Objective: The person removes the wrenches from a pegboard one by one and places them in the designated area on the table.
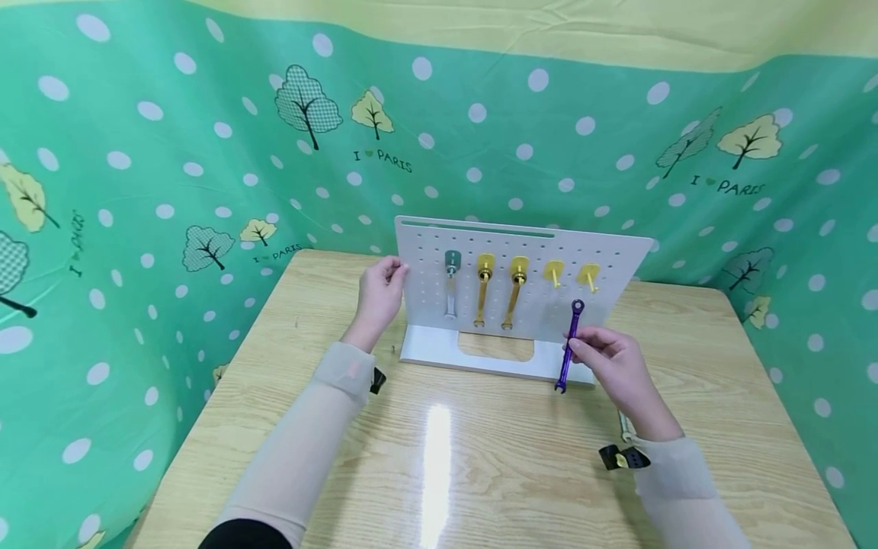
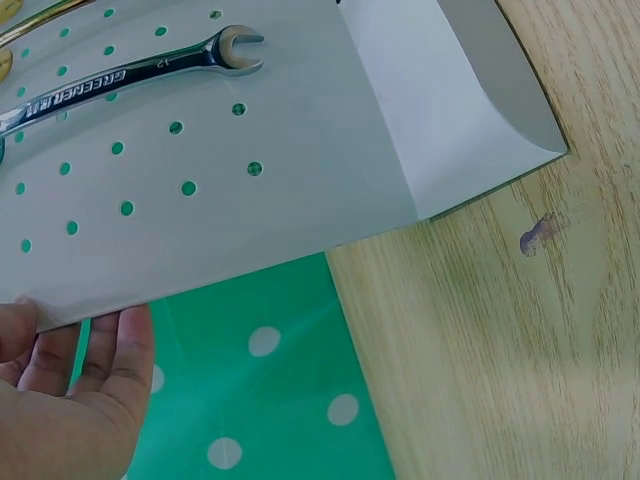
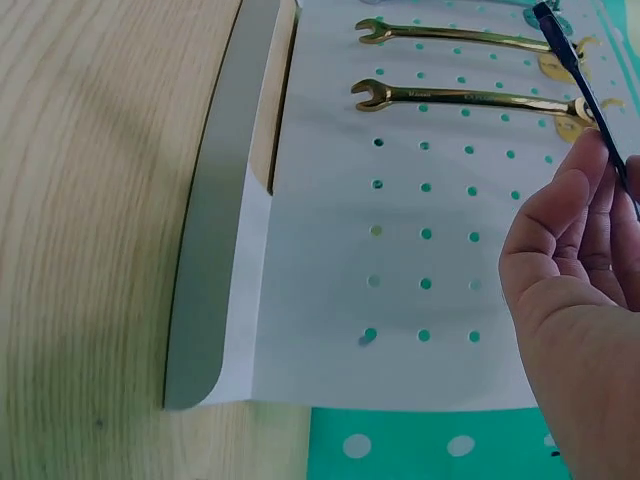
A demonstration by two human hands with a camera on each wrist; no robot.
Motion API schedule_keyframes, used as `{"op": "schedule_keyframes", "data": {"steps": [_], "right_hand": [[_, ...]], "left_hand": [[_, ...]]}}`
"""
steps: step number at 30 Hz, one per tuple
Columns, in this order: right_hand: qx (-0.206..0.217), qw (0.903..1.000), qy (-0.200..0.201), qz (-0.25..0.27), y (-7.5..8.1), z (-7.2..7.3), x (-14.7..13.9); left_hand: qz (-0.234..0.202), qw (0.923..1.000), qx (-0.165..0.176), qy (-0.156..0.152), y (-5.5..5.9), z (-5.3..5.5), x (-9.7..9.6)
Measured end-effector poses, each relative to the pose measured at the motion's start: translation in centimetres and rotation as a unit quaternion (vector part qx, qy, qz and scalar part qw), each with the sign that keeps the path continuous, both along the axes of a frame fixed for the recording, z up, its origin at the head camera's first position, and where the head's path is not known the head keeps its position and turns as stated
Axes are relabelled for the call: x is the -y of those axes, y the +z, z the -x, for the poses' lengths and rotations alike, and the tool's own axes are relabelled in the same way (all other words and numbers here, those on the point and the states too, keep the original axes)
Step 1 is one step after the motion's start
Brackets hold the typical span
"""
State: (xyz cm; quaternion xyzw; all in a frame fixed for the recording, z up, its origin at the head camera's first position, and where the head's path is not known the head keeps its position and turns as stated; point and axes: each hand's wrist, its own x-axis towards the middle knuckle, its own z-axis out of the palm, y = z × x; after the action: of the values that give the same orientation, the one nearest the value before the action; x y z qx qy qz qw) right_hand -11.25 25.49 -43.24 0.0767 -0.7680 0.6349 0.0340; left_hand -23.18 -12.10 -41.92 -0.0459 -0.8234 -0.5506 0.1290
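Note:
A white pegboard stand [image 1: 507,301] stands upright on the table. My left hand [image 1: 381,293] pinches its left edge, thumb in front and fingers behind, as the left wrist view shows. My right hand [image 1: 610,358] pinches a purple combination wrench [image 1: 570,347] by the middle, ring end up, in front of the board's lower right. A silver wrench [image 1: 450,297] hangs from the green hook [image 1: 453,260]. Beside it two gold wrenches [image 1: 482,301] hang from yellow hooks. Two more yellow hooks [image 1: 554,273] on the right carry nothing.
A thin pale object [image 1: 625,427] lies on the wooden table [image 1: 507,465], partly hidden by my right wrist. The stand's base has a cut-out slot [image 1: 495,346]. A green dotted curtain [image 1: 473,152] hangs behind and at both sides.

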Motion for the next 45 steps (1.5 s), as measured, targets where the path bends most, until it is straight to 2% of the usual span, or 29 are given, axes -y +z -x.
{"op": "schedule_keyframes", "data": {"steps": [9, 26, 37, 45], "right_hand": [[0.009, 0.9999, -0.009, -0.01, -0.9, -0.3, -0.9], [0.03, 0.9993, -0.024, -0.003, -1.3, -0.8, -2.3], [0.036, 0.9986, -0.034, -0.017, -1.7, -1.0, -3.4], [0.058, 0.9955, -0.049, -0.057, -1.9, -1.1, -4.6]], "left_hand": [[0.002, 1.0, 0.001, -0.002, -0.2, 0.0, 0.1], [0.004, 1.0, -0.005, 0.0, -0.4, 0.2, 0.3], [0.008, 1.0, 0.0, -0.003, -0.3, 0.2, 0.3], [0.009, 0.9999, 0.0, -0.006, -0.3, 0.3, 0.3]]}}
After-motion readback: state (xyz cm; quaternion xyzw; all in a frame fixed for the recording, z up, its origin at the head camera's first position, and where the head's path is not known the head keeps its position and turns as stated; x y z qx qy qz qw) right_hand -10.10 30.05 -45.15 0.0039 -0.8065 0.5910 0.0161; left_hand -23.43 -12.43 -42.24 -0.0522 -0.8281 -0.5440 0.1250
